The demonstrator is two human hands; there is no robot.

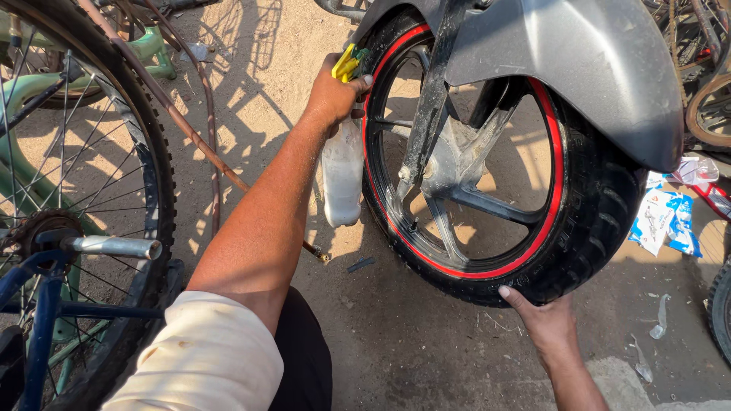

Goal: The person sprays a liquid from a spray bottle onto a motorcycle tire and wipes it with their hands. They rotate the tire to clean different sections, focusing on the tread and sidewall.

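Your left hand [333, 95] is closed around the top of one white plastic spray bottle [343, 176], fingers wrapped at its yellow trigger head [347, 62]. The bottle hangs down from your fist just beside the left edge of the motorcycle wheel [495, 167], its nozzle end up against the tyre's sidewall. Your right hand [544, 318] lies open under the wheel, palm and fingers pressed flat to the bottom of the black tyre; it grips nothing, only rests against the tread.

That wheel is the one motorcycle wheel fully in view: a black tyre, a black cast rim with a single red stripe round it, and several broad spokes, of which you can count about four clearly. One grey mudguard [601, 68] arches over its upper right.

To your left stands one bicycle wheel [84, 175] with thin wire spokes, a blue frame [38, 320] and one silver axle peg [114, 246] pointing your way. A rusty bent rod [205, 144] leans across the sandy ground [411, 335] between the two wheels. At the right lie two white-and-blue wrappers [664, 221], close together, with a few scraps of litter near them.
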